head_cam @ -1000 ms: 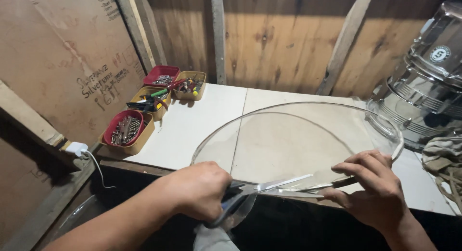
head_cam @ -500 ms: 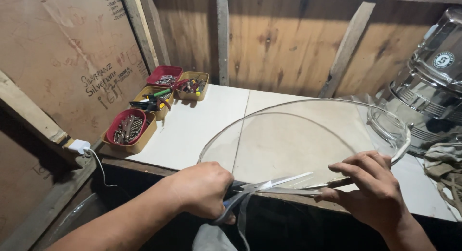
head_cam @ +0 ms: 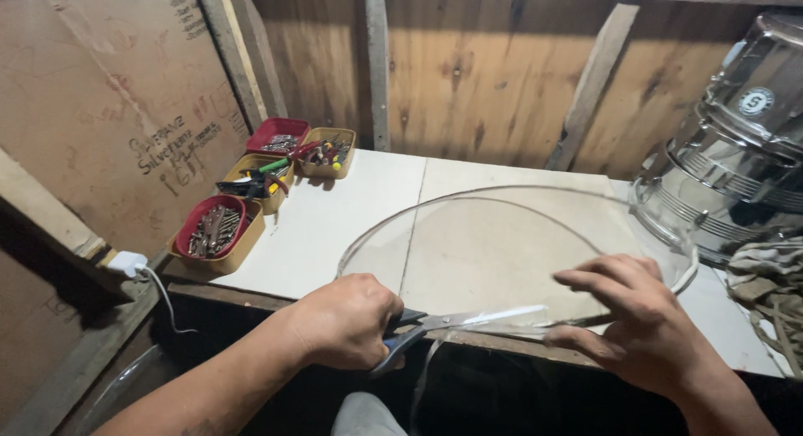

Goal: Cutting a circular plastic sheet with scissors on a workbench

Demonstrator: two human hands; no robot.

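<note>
Item: clear round plastic sheet (head_cam: 502, 252), lying on the white worktop (head_cam: 335, 218), its near edge overhanging toward you.

Left hand (head_cam: 347, 319): clenched around the blue-handled steel scissors (head_cam: 443, 325), blades lying along the sheet's near edge.

Right hand (head_cam: 636, 323): fingers spread, pinching that edge just right of the blade tips.

Hanging below the scissors: a thin clear trimmed strip (head_cam: 422, 386).

Step, as judged: you are mid-cut, trimming the rim. Next move calls for feeding the curve into the blades while your right hand holds the sheet taut.

Far left of the sheet: red and yellow trays of small hardware (head_cam: 219, 231).
</note>
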